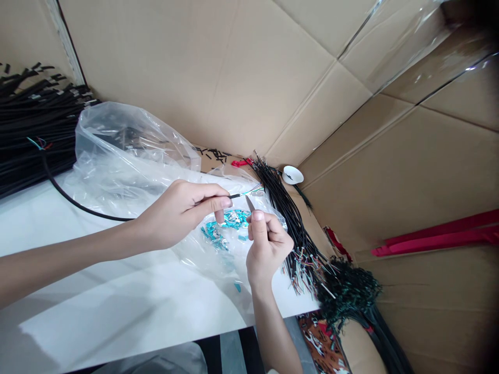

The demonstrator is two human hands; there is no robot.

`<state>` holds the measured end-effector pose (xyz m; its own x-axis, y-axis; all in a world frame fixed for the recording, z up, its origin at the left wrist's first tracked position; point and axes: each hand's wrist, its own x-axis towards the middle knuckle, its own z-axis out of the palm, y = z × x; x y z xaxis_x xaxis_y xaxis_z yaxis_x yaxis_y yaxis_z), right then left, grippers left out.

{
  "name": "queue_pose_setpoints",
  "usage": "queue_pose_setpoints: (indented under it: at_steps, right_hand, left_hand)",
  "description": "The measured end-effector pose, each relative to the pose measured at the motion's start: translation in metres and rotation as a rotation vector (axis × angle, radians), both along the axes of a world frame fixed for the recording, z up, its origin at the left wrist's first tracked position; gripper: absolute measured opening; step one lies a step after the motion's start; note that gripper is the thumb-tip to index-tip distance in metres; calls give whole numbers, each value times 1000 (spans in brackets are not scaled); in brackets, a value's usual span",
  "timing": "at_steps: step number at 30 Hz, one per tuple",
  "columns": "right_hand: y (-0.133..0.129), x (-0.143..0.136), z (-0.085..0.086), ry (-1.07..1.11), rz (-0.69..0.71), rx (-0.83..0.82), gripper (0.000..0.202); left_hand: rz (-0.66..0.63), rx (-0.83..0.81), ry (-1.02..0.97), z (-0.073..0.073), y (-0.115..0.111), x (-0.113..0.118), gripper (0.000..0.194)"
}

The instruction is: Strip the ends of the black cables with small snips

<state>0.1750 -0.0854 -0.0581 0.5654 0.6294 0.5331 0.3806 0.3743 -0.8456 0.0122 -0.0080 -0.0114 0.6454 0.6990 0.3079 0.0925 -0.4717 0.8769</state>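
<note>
Black cable (pixel 235 196), its coloured wires (pixel 255 190) bared, was pinched between thumb and fingers of the left hand (pixel 181 213) above clear plastic (pixel 208 262); the right hand (pixel 267 249) pinched a pointed blade (pixel 249 203) beside the wires.

A flat white worktop (pixel 97 322) bears a clear plastic sheet (pixel 101 179), with cyan foil scraps (pixel 234 219) on it. Left of it lies a thick bundle of black cables (pixel 39 117); right of it, a loose bunch of thin black cables (pixel 283 200), with a round white bowl (pixel 298 175) beside its far end. Behind stands a tan cardboard wall (pixel 214 62). Over the sheet, a pointed metal blade (pixel 250 204) is just before the bared end of a slim black cable (pixel 234 196).
</note>
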Motion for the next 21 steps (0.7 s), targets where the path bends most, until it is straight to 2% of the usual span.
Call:
queue_pose_setpoints:
  at_steps: [8,17,21]
  right_hand:
    - [-1,-2,-3,-33,-3,20,30]
    - [-1,-1,-4,75,-2,39,34]
    - [-1,-2,-3,140,25,52,35]
  left_hand:
    - [-6,-19,-12,3,0,0,33]
    - [-3,-31,-7,5,-2,-1,32]
    - [-23,-85,-17,4,-2,-1,35]
